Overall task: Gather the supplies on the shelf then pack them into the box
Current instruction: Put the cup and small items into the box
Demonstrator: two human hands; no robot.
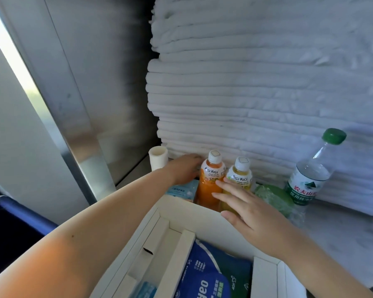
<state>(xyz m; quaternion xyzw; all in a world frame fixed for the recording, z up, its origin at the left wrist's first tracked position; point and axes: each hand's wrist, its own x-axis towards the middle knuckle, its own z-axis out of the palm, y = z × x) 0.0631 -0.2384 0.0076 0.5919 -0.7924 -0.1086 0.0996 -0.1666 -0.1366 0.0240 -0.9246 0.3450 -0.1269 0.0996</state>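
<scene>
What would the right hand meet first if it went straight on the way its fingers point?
The orange Mogu Mogu bottle. The right hand points straight fingers at it, across the front of the yellow Mogu Mogu bottle. They may already touch it; depth is unclear.

In front of you, a tall stack of folded white linens (256,82) fills the upper right of the frame, resting on the pale grey shelf (342,239). To its left you see a brushed steel panel (116,72) and a slanting metal upright (73,117). Daylight (11,52) streaks the upper left; a blue bar (24,214) crosses the lower left.
</scene>
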